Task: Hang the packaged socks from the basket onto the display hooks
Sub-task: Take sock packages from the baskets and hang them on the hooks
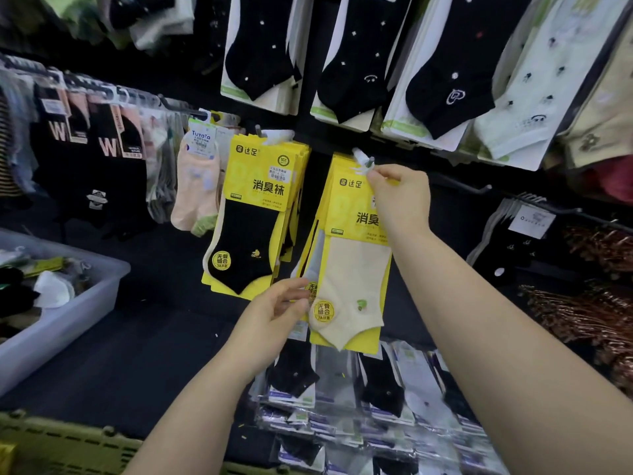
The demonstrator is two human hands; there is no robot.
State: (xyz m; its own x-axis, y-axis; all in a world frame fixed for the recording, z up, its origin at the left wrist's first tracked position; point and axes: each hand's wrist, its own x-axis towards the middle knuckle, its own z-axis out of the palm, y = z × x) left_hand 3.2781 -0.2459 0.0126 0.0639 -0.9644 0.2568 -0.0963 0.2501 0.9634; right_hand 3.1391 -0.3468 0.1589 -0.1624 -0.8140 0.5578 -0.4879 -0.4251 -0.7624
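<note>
Nearest, the green basket (68, 447) shows its rim at the lower left. Beyond it the left hand (274, 308) pinches the lower left edge of the yellow sock pack (352, 279), whose sock is cream. The right hand (399, 197), fingers curled, pinches the pack's top at the display hook (363, 157); whether it is threaded on, I cannot tell. Just left hangs a black-sock pack (250, 231).

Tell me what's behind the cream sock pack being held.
Behind the cream sock pack hang more yellow packs, only their left edges showing; their socks and number are covered. The right hand pinches its top.
</note>
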